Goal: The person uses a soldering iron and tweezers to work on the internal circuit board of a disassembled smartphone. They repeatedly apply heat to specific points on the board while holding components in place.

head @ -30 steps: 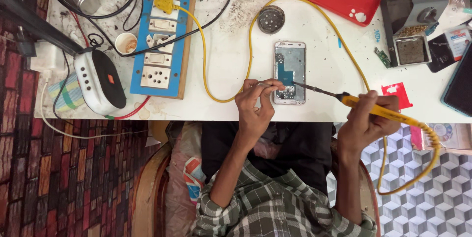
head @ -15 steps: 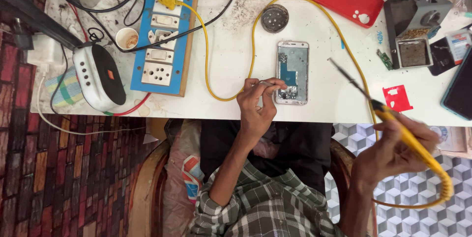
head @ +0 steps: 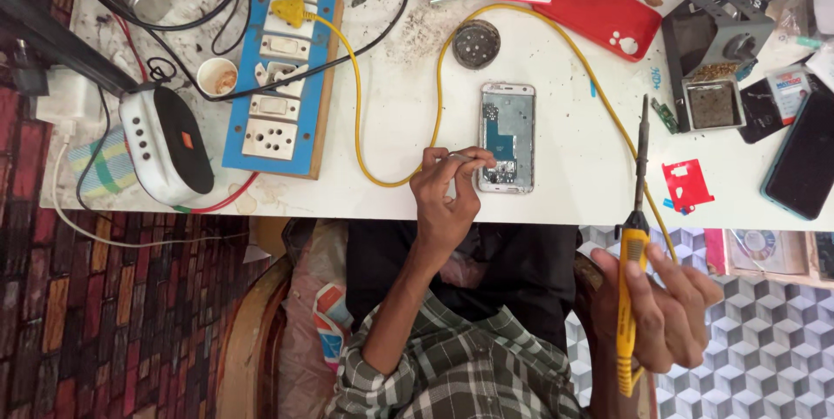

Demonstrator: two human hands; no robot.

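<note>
I see the left hand (head: pixel 447 202) at the near edge of the white table (head: pixel 556 124), fingers curled in, fingertips (head: pixel 469 158) pinched together at the lower left corner of the opened phone (head: pixel 507 136). Something thin and silvery sits between the fingertips, possibly tweezers or a small part, too small to call. Phone lies flat, back off, board exposed, just beyond the table's near edge.

Right hand (head: pixel 665 315) is off the table, low right, above the patterned floor. Thumb and fingers loosely wrapped round the yellow handle of the soldering iron (head: pixel 632 271); the outer fingers are spread. Iron points up-table, its dark tip over the table edge, well clear of the phone. Its yellow cable (head: pixel 408 106) loops around the phone to the blue switchboard (head: pixel 278 72). Red phone case (head: pixel 604 11) lies further back.
</note>
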